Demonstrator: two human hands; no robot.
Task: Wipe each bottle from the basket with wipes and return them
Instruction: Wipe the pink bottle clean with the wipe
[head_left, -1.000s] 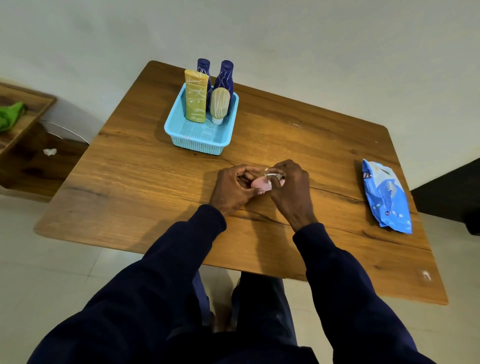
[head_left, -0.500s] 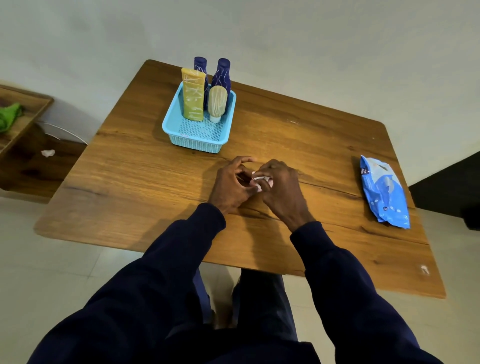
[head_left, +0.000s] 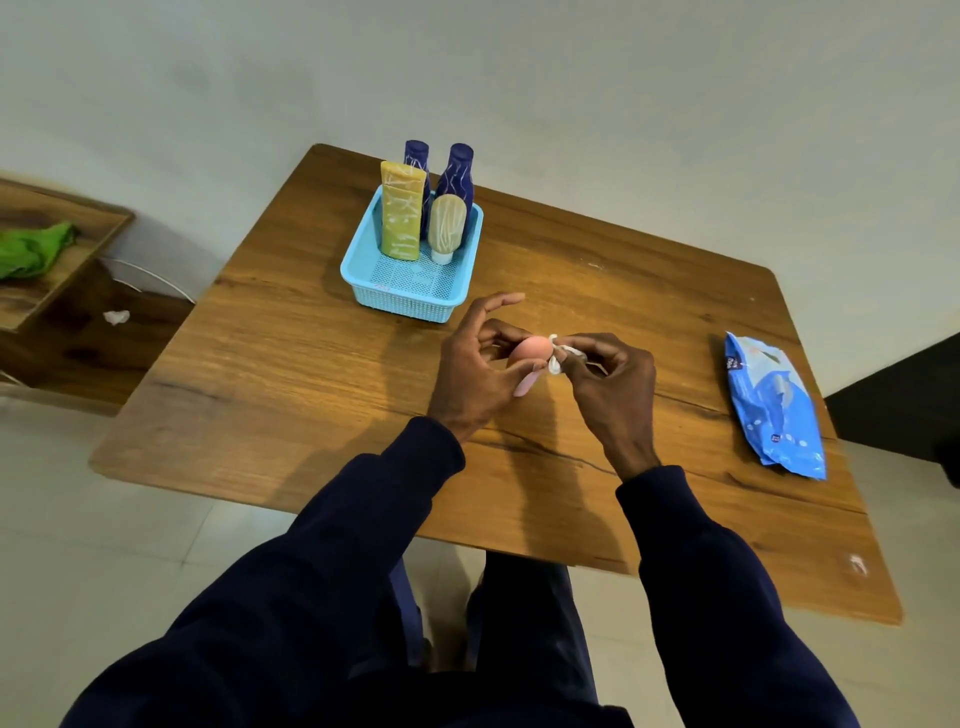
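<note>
The wooden desk (head_left: 311, 395) filled the middle of the frame, with my dark sleeves reaching up from the lower edge. At the far left stood a low wooden shelf (head_left: 78, 228) with a green cloth (head_left: 31, 249) on it. A blue pack of wipes (head_left: 774, 410) lay flat at the right side of the desk, well apart from everything else. A light blue basket (head_left: 405, 299) sat in the upper middle. In it stood a yellow tube (head_left: 401, 215) at the front left, a cream bottle (head_left: 447, 226) just beside it on its white cap, and two dark blue bottles (head_left: 460, 174) upright behind them.

Just below and right of the basket, my left grip (head_left: 472, 374) was curled round a small pink bottle (head_left: 530, 351), holding it above the desk between thumb and bent fingers, the index finger sticking out straight. My right grip (head_left: 608, 384) was narrow, pinching a crumpled white wipe (head_left: 557, 361) against the bottle's right end. I could not tell how much of the bottle my left fingers hid.
</note>
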